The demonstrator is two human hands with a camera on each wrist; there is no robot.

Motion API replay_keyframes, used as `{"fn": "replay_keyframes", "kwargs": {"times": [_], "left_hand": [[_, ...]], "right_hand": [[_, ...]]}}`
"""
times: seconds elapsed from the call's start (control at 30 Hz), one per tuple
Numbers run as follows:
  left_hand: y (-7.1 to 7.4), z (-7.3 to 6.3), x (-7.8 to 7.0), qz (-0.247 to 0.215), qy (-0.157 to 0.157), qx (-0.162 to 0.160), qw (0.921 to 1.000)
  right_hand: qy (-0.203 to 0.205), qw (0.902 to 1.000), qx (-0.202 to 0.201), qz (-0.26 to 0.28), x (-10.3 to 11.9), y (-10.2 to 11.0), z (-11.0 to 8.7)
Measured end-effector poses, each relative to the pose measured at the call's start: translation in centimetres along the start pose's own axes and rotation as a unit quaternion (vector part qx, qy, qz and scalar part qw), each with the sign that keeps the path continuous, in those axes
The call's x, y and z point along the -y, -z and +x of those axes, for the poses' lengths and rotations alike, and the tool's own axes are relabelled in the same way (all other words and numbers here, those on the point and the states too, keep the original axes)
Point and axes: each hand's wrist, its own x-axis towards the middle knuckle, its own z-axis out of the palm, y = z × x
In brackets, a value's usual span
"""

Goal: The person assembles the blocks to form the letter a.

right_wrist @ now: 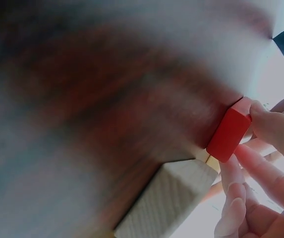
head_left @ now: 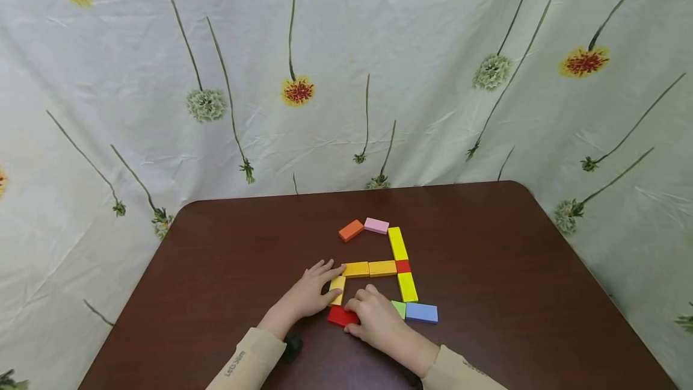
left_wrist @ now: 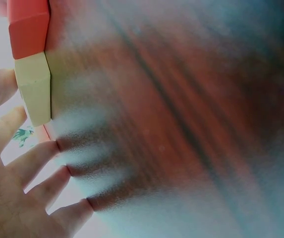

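My left hand (head_left: 310, 291) lies flat with fingers spread; its straight index finger and thumb touch the pale yellow block (head_left: 337, 290), also seen as a cream block (left_wrist: 35, 91) in the left wrist view. Between thumb and fingers my right hand (head_left: 377, 319) pinches a red block (head_left: 342, 316), which lies just below the yellow one. The right wrist view shows the thumb on one end of that red block (right_wrist: 228, 131). Two orange-yellow blocks (head_left: 355, 269) run rightward from the left index fingertip. Partly hidden behind the right hand is a light green block (head_left: 399, 309).
A blue block (head_left: 421, 312) adjoins the green one. Up the right side run a yellow block (head_left: 408, 287), a small red block (head_left: 403, 266) and another yellow block (head_left: 397, 244). Pink (head_left: 376, 225) and orange (head_left: 351, 230) blocks lie farther back. A patterned cloth (head_left: 335, 29) hangs behind the brown table (head_left: 233, 239).
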Motion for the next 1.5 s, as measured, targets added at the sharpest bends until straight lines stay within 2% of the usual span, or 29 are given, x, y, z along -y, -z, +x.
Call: {"fn": "replay_keyframes", "kwargs": {"times": [0.33, 0.57, 0.73, 0.97, 1.13, 1.3, 1.5], "left_hand": [[0.0, 0.0, 0.0, 0.0, 0.0, -0.002, 1.0], [0.0, 0.0, 0.0, -0.001, -0.001, -0.003, 1.0], [-0.1, 0.0, 0.1, -0.001, -0.001, -0.003, 1.0], [0.0, 0.1, 0.1, 0.0, 0.0, 0.002, 1.0], [0.1, 0.2, 0.1, 0.002, 0.004, 0.006, 1.0], [0.1, 0.1, 0.1, 0.002, -0.001, 0.006, 1.0], [0.1, 0.0, 0.1, 0.002, -0.002, 0.0, 1.0]], "right_hand": [[-0.012, 0.9999, -0.002, -0.004, 0.2, -0.1, 0.0], [-0.016, 0.9998, 0.007, 0.002, 0.4, -0.1, 0.0], [-0.021, 0.9997, -0.001, 0.016, 0.3, 0.0, -0.2], [-0.077, 0.9952, -0.03, 0.052, -1.1, 1.7, -0.8], [-0.109, 0.9928, -0.003, 0.049, -1.9, 2.6, -1.5], [-0.094, 0.9944, 0.024, 0.042, -2.2, 2.2, -2.4], [-0.051, 0.9977, 0.012, 0.044, -2.4, 1.5, -3.0]]}}
